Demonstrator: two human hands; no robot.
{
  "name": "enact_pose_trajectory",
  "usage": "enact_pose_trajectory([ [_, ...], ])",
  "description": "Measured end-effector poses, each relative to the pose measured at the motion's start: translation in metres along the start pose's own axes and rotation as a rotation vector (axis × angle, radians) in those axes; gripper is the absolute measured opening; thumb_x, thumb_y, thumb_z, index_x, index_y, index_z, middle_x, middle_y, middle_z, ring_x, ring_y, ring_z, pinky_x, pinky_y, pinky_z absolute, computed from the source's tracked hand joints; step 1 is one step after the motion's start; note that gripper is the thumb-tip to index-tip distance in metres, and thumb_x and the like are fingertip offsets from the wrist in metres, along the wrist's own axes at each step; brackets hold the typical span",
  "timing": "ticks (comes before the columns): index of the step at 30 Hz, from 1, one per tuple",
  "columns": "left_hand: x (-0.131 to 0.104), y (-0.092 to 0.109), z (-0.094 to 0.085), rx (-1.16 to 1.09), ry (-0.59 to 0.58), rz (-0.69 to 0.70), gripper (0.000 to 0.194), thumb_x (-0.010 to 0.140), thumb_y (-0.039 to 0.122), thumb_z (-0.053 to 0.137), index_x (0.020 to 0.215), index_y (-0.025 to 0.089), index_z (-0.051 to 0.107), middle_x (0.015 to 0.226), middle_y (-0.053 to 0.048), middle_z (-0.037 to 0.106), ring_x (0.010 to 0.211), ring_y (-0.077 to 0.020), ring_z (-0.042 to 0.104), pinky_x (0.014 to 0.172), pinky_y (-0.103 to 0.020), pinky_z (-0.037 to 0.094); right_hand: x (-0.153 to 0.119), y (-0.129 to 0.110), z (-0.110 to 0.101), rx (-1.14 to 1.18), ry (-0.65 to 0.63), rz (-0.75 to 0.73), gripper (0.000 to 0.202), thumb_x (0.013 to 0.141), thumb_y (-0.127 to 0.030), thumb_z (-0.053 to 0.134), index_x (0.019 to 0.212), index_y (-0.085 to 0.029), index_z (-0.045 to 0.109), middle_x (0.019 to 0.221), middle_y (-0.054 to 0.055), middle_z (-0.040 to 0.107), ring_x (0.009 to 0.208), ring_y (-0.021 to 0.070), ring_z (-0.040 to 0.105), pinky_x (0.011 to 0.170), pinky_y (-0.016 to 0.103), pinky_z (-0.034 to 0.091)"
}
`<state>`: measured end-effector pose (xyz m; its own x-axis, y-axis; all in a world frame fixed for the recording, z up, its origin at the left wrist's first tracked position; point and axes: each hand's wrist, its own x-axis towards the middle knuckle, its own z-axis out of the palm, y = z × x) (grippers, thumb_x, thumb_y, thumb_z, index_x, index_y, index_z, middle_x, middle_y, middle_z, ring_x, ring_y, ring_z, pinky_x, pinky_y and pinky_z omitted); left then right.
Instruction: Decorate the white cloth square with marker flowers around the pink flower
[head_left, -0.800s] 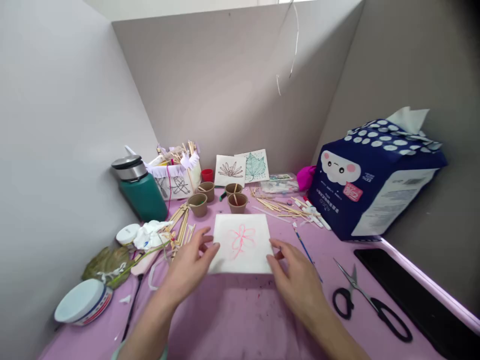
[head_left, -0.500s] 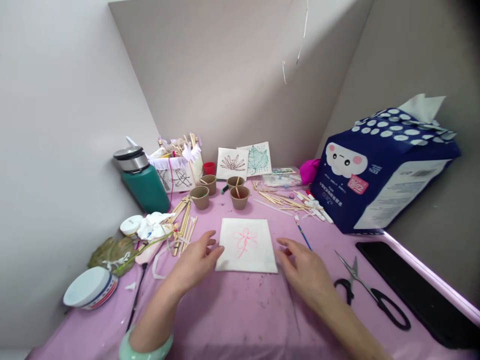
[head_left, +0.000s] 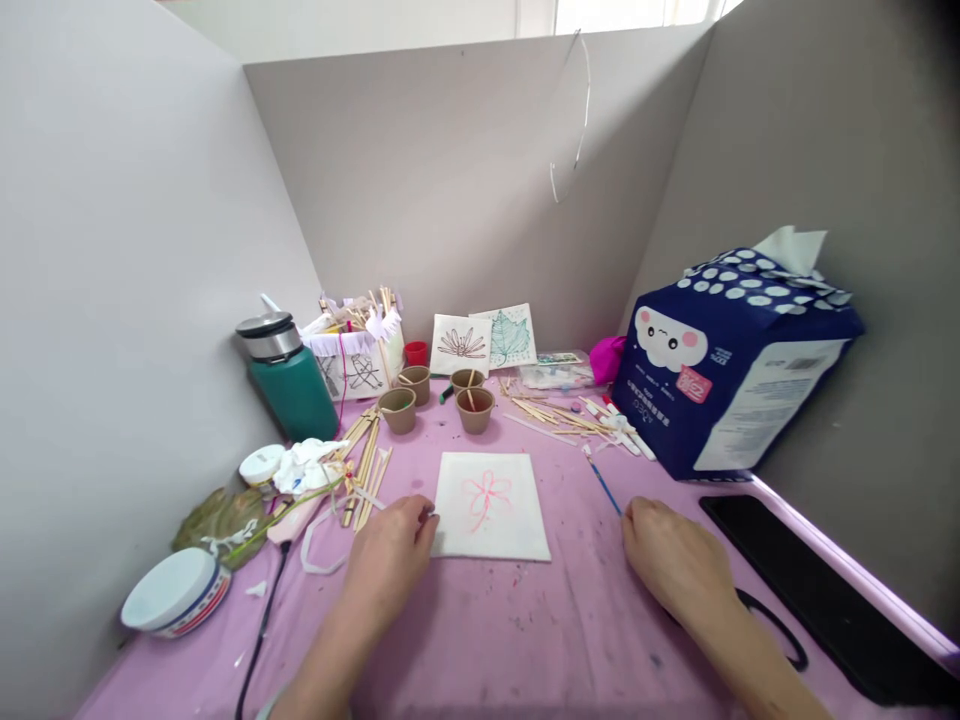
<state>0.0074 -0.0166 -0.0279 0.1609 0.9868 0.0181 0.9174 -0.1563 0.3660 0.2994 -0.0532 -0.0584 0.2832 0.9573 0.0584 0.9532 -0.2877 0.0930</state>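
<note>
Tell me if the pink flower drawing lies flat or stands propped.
Flat: the drawing lies face up on the purple cloth, its flower showing.

**Oddments ring a lilac cloth [head_left: 480,640]**

Reckoned from the cloth's middle, a tall teal bottle [head_left: 294,395] with a steel-and-black lid stands at ten o'clock. Just beyond it, towards eleven, a white, lilac-fringed box [head_left: 360,372] holds thin wooden sticks [head_left: 386,298]. At twelve, a square white canvas with a brown flower [head_left: 459,346] overlaps another with a green leaf [head_left: 514,336]. A navy, white-dotted plastic tissue pack [head_left: 697,385] fills two o'clock; a white, red-and-blue-striped round bowl [head_left: 176,592] sits between eight and nine.
</note>
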Motion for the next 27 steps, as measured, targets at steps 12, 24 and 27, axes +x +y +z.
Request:
enact_pose_trajectory([
  [12,0.005,-0.001,0.013,0.297,0.405,0.150,0.036,0.090,0.027,0.042,0.119,0.014,0.058,0.138,-0.020,0.046,0.132,-0.0395,0.033,0.107,-0.065,0.017,0.002,0.000,-0.008,0.026,-0.080,-0.006,0.029,0.089,-0.016,0.039,0.085,-0.012,0.067,0.086,0.016,0.070,0.082,0.0295,0.068,0.063,0.033,0.042],
  [24,0.015,0.008,0.016,0.235,-0.008,0.574,0.040,0.091,0.037,0.045,0.128,0.023,0.052,0.137,-0.008,0.051,0.130,-0.0295,0.041,0.108,-0.053,0.029,0.005,0.015,-0.007,0.130,-0.036,0.049,0.026,0.085,-0.018,0.041,0.079,-0.014,0.066,0.083,0.014,0.071,0.080,0.0268,0.067,0.061,0.031,0.039],
  [27,0.019,0.014,0.018,0.325,0.021,0.511,0.039,0.089,0.037,0.049,0.123,0.019,0.057,0.139,-0.012,0.049,0.132,-0.0334,0.038,0.109,-0.059,0.023,0.005,0.016,-0.007,0.115,-0.027,0.052,0.027,0.087,-0.020,0.040,0.084,-0.014,0.066,0.086,0.014,0.070,0.082,0.0275,0.067,0.060,0.031,0.039],
])
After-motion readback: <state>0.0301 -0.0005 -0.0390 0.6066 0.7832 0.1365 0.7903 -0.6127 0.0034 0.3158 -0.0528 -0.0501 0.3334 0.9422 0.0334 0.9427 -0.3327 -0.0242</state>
